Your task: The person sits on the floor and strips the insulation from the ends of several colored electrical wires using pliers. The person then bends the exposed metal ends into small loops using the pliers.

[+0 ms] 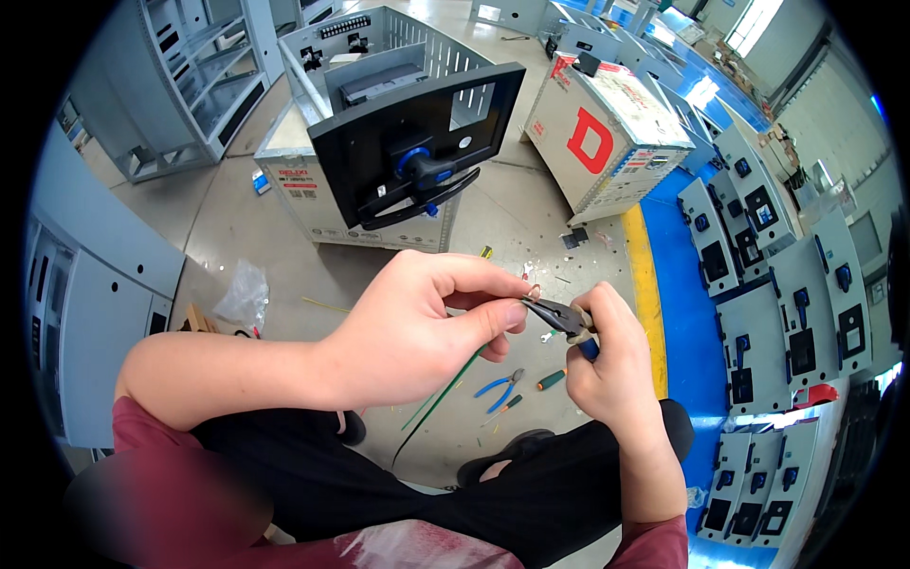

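Observation:
My left hand (417,308) pinches a thin green wire (439,403) between thumb and fingertips, and the wire's loose length hangs down toward my knees. A small coppery piece shows at the fingertips, too small to name. My right hand (616,365) is closed around needle-nose pliers (557,315) with blue and pale handles. The jaws point left and meet the left fingertips; whether they bite the wire's end I cannot tell. Below on the floor lie blue-handled cutters (500,387) and a green-and-orange screwdriver (551,380).
Ahead, a black monitor (408,142) leans against an open grey cabinet on a crate (313,204). Another crate (592,142) with a red mark stands farther right. Grey panels (801,313) line the blue floor strip at right. A clear plastic bag (245,294) lies left, near grey cabinets (123,275).

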Motion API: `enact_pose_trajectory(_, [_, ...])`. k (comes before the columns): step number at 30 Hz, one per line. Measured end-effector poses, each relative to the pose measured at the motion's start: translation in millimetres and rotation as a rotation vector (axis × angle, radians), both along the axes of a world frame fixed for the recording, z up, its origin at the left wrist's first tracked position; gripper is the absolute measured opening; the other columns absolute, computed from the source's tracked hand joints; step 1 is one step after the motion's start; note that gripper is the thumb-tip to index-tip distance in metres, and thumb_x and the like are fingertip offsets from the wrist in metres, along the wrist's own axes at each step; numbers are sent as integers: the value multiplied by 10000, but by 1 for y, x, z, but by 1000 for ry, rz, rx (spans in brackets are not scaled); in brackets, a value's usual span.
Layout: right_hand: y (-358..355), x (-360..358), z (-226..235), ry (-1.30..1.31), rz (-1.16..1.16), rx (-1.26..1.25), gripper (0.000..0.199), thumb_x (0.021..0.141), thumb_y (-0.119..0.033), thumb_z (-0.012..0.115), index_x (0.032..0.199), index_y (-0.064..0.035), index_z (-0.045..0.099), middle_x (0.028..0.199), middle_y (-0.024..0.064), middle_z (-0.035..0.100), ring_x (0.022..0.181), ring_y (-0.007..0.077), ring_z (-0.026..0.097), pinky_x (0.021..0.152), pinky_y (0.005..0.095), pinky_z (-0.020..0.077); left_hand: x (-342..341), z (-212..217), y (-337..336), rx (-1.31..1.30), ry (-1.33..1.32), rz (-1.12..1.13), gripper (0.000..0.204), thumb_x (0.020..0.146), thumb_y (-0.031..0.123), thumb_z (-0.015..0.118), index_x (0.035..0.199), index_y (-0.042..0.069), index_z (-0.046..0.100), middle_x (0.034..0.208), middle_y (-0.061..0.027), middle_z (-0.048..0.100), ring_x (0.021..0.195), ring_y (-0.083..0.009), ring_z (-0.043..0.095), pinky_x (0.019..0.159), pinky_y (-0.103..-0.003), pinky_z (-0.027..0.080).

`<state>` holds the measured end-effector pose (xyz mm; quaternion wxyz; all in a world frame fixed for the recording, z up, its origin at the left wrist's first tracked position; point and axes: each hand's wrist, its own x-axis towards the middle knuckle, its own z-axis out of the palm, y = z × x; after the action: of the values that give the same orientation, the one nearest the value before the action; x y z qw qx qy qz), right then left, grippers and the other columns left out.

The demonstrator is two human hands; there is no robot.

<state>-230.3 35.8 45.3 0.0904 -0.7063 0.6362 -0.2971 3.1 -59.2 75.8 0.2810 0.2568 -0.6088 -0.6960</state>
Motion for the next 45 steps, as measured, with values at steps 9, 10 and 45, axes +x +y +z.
enact_pose_trajectory(9, [2,-4,-3,-27,-17,5,361,671,88,616,1014,-12,563,958,190,558,918,455,585,748,500,481,-8,-5,-1,-13,36,-22,186,1028,-24,661,1190,-77,736,995,-113,732,842,-171,750,747,-291,609])
enact_pose_trajectory(10, [2,-5,-3,-30,-17,-3,357,668,88,616,1007,-13,565,944,186,558,903,453,585,739,498,481,-9,-5,-2,-15,33,-25,186,1029,-22,662,1190,-75,736,997,-114,735,842,-170,750,747,-292,611])
enact_pose_trajectory(45, [44,-22,-462,291,-64,1261,688,887,-333,730,1450,6,523,1374,257,665,1270,403,662,1050,500,546,1,9,-25,126,79,48,236,1000,143,764,1165,-20,722,1005,-109,767,874,-194,778,722,-276,597])
